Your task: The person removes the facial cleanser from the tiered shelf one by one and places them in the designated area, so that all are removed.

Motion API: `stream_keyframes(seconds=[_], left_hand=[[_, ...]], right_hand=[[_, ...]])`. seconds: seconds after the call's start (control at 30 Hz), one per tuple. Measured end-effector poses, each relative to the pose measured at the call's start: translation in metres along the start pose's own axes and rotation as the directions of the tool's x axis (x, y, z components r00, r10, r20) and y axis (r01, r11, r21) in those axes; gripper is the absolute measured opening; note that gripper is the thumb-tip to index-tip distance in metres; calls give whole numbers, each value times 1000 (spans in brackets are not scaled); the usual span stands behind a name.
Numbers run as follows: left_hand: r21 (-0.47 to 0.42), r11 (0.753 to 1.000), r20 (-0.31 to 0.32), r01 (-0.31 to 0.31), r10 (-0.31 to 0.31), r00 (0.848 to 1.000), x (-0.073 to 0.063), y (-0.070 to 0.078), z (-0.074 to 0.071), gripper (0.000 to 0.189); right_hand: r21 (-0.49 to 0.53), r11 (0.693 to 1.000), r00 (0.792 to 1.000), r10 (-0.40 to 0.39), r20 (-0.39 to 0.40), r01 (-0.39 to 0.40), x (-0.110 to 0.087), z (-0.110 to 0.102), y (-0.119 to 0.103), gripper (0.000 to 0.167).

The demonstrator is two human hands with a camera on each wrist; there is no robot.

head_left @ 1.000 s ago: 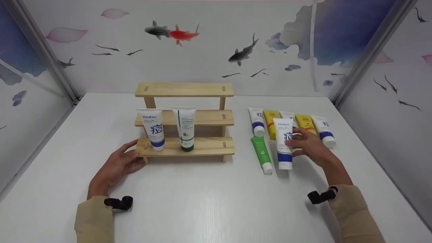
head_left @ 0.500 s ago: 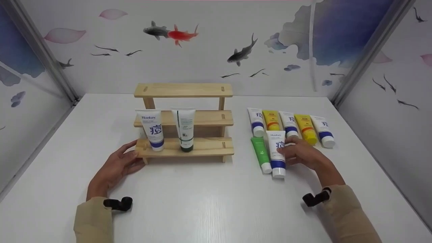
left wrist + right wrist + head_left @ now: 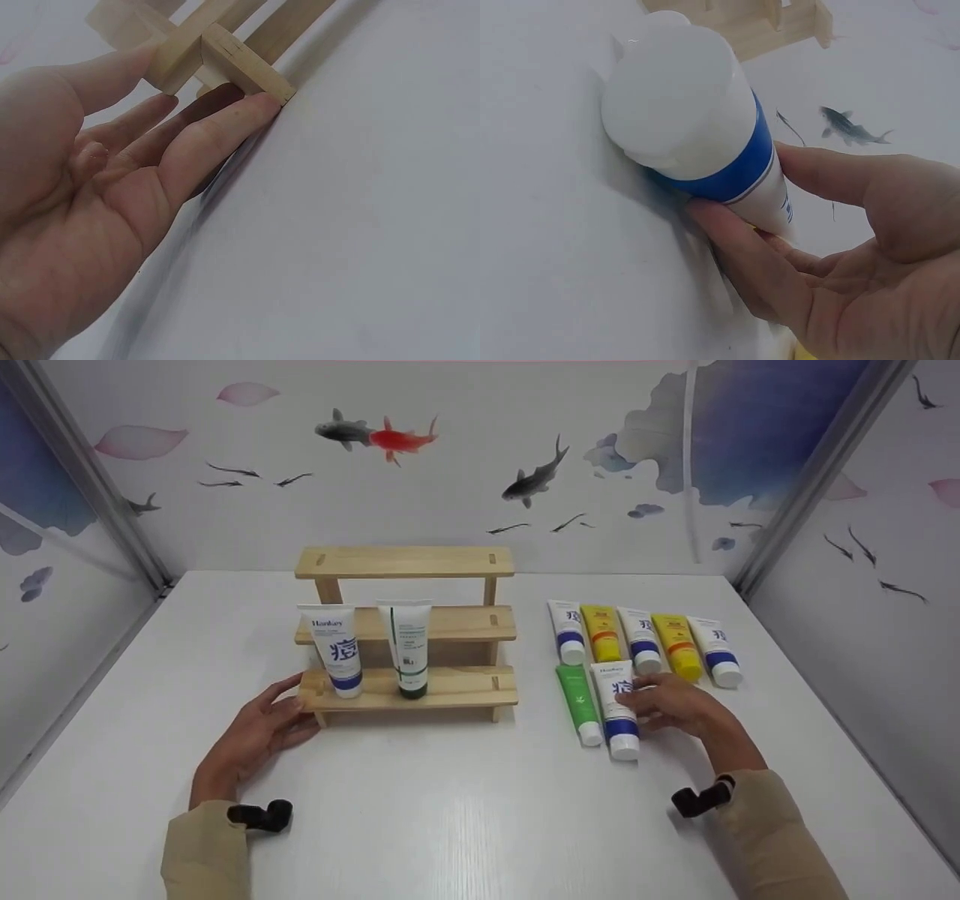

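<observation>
My left hand (image 3: 251, 735) holds the left end of the lowest shelf of a three-step wooden display rack (image 3: 457, 688). In the left wrist view, the thumb lies on the shelf's end and a finger touches the rack's leg (image 3: 251, 67). My right hand (image 3: 679, 705) grips a white squeeze tube with a blue band (image 3: 609, 675) by its side, thumb and fingers around it. Its white cap (image 3: 671, 94) points towards me, low over or on the table. Immediately left of it lies a green tube (image 3: 577, 697).
Two tubes stand cap down on the lowest step: a white and blue one (image 3: 337, 652) and a white and dark green one (image 3: 409, 649). Behind my right hand lies a row of several tubes, white and blue (image 3: 566, 626) alternating with yellow (image 3: 600, 630). Printed walls enclose the table.
My right hand has lowered the white and blue tube and brought it left and nearer to me, beside the green tube. The left hand stays on the rack.
</observation>
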State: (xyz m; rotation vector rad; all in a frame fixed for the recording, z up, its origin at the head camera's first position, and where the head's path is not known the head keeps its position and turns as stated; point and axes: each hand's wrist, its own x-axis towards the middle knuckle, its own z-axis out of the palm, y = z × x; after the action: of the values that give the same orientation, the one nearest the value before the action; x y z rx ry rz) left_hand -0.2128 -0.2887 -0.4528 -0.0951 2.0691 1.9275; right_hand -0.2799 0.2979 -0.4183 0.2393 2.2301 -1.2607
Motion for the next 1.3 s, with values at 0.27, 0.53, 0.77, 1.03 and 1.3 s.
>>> stream_keyframes(seconds=[0.27, 0.53, 0.77, 1.03, 1.3], left_hand=[[4, 1000, -15, 6, -6, 1000, 0, 1, 1, 71], [10, 1000, -4, 4, -4, 1000, 0, 1, 0, 70], [-7, 1000, -5, 14, -14, 1000, -1, 1, 0, 70], [10, 1000, -4, 8, -8, 1000, -3, 2, 0, 72], [11, 1000, -3, 12, -12, 1000, -2, 3, -1, 73]], right_hand=[[-75, 997, 998, 19, -55, -23, -2, 2, -1, 95], [-99, 994, 992, 32, -120, -44, -5, 0, -1, 84], [-64, 998, 989, 15, -144, -25, -8, -8, 0, 85], [-8, 997, 986, -76, -149, 76, -18, -12, -8, 76], [-25, 957, 948, -290, -132, 290, -32, 4, -34, 56]])
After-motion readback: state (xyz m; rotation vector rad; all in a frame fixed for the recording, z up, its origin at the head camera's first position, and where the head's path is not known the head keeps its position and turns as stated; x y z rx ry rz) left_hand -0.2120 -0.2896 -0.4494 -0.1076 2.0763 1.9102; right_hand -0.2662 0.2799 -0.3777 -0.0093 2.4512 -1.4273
